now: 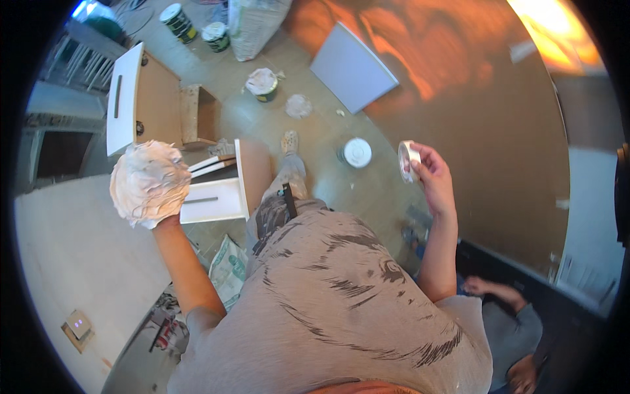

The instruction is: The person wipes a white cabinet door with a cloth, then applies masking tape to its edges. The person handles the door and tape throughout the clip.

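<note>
On the left, my left hand (168, 222) holds up a big round heap of creamy white putty (149, 182). The heap hides the fingers and whatever carries it underneath. Only the wrist and forearm show. At the right, my right hand (433, 174) is closed on a pale ring that looks like a roll of tape (405, 161), pinched at its edge between thumb and fingers. It is raised well off the floor, apart from the putty.
Below lie a lidded white tub (357, 152), an open tub of putty (262, 83), a flat white panel (354, 67) and white drawer units (213, 199). Two dark tubs (178, 23) stand farther off. Another person (512, 335) is at the lower right. A brown wall (499, 164) rises at right.
</note>
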A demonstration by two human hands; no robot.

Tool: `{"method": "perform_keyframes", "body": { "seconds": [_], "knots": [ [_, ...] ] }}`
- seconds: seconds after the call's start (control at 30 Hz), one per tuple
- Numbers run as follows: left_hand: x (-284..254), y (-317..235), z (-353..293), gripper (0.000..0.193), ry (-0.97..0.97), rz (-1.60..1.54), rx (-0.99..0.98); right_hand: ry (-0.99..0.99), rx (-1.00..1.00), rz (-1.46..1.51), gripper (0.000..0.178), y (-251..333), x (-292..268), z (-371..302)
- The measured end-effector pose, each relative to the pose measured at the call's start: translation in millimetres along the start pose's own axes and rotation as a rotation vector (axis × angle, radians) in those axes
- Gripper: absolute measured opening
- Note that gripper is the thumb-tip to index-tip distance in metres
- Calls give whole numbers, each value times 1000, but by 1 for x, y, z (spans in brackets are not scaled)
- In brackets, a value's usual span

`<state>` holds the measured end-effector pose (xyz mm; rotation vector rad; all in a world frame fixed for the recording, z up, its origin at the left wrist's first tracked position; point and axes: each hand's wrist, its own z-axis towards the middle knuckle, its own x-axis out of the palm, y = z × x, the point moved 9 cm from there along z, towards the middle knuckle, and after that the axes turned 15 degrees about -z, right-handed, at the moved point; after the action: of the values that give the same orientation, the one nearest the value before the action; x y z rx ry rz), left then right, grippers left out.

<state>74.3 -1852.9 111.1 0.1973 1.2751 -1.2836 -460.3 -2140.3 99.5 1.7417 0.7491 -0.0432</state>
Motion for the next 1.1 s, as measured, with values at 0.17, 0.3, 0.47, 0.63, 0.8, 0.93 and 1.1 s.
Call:
{"method": "perform_keyframes", "body": {
  "seconds": [0.17, 0.3, 0.47, 0.63, 0.8, 0.93, 1.1],
  "knots": [
    [50, -37, 111, 52, 168, 482, -83, 133, 100, -61, 36, 4, 32, 120],
    [54, 48, 142, 50, -427, -1414, -664, 282, 101, -208, 35, 48, 52, 202],
    [62, 81, 224, 44, -554, -2011, -536, 265, 5, -111, 36, 114, 68, 307],
    [55, 89, 258, 45, -696, -1940, -542, 472, 7, -178, 36, 123, 104, 413],
    [54, 102, 220, 57, -1254, -1549, -644, 720, -117, -256, 32, 172, 153, 521],
    [59, 38, 242, 59, -1497, -1702, -619, 803, -301, -267, 32, 272, 194, 572],
    [40, 39, 255, 62, -1609, -1679, -442, 1003, -390, -242, 31, 342, 261, 610]
  ]
}}
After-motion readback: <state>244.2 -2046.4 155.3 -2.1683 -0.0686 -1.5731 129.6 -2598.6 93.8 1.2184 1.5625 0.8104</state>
